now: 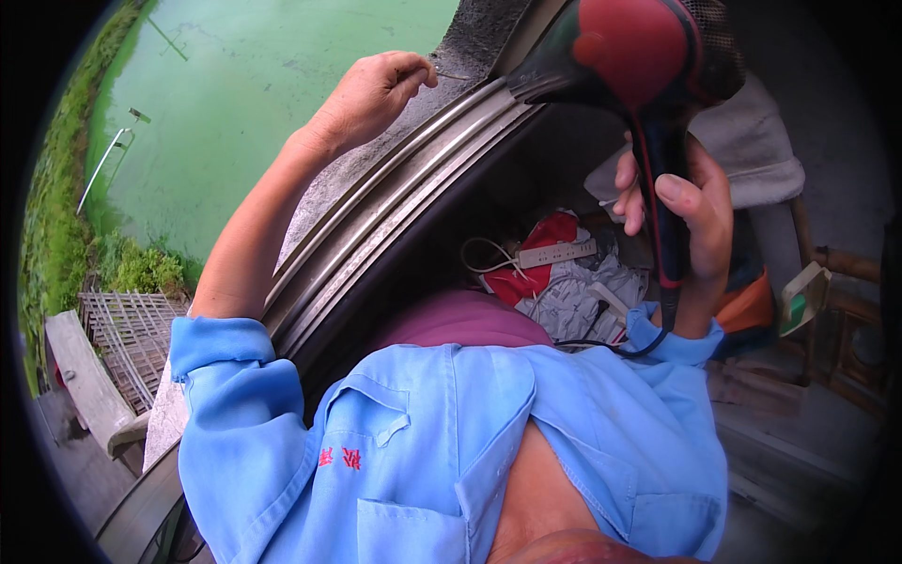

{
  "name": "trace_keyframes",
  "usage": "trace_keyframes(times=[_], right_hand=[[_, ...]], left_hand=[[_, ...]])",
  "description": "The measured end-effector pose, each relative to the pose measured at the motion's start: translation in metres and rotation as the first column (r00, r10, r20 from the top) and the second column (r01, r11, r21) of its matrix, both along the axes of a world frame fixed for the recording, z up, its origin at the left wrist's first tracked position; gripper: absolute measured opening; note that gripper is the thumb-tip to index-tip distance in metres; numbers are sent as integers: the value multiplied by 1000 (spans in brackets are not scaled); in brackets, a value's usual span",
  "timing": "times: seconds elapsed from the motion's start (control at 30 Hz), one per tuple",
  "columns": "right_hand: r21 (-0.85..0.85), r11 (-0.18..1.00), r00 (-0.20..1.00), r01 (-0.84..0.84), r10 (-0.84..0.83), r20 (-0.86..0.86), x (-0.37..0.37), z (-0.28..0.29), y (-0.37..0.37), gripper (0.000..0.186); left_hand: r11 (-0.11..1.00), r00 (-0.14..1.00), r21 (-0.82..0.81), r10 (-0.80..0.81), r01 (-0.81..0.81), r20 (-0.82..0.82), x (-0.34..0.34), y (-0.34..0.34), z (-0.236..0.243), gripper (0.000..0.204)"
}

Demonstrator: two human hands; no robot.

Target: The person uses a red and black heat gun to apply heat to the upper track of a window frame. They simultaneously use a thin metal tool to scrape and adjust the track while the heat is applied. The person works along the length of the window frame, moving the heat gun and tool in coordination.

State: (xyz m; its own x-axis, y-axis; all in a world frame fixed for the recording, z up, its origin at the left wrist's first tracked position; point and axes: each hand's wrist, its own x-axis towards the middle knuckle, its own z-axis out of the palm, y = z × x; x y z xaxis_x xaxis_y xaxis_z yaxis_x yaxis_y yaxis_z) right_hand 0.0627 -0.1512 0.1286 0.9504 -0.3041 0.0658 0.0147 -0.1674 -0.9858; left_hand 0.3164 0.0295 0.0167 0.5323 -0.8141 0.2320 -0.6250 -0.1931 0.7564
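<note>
My right hand (696, 217) is wrapped round the black handle of a red-and-black hair dryer (631, 47), whose nozzle points left, close to a metal sliding frame (393, 205). My left hand (374, 99) is raised over the grey ledge outside that frame, thumb and fingers pinched on a thin wire-like strip (454, 76), too small to make out clearly. The dryer's dark cord hangs below my right hand toward my blue sleeve.
Inside lie a white power strip (554, 252), a red-and-white bag (592, 301), a grey cloth (752, 141) and wooden furniture (841, 263). Outside are green water (225, 85), plants (141, 263), a metal grid (122, 338) and a weathered board (85, 371).
</note>
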Motion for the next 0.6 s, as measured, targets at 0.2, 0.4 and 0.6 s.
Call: trace_keyframes(times=[0.2,0.4,0.6], right_hand=[[-1,1000,1000,-16,16,19,2,-3,-2,41],[10,1000,1000,16,-16,8,-6,0,-5,42],[12,999,998,39,-40,57,-14,4,-7,43]], left_hand=[[1000,990,7,1,-2,138,-9,-5,-7,13],[995,994,-97,8,3,111,-23,-5,12,10],[984,922,-10,-165,180,351,-59,20,38,8]])
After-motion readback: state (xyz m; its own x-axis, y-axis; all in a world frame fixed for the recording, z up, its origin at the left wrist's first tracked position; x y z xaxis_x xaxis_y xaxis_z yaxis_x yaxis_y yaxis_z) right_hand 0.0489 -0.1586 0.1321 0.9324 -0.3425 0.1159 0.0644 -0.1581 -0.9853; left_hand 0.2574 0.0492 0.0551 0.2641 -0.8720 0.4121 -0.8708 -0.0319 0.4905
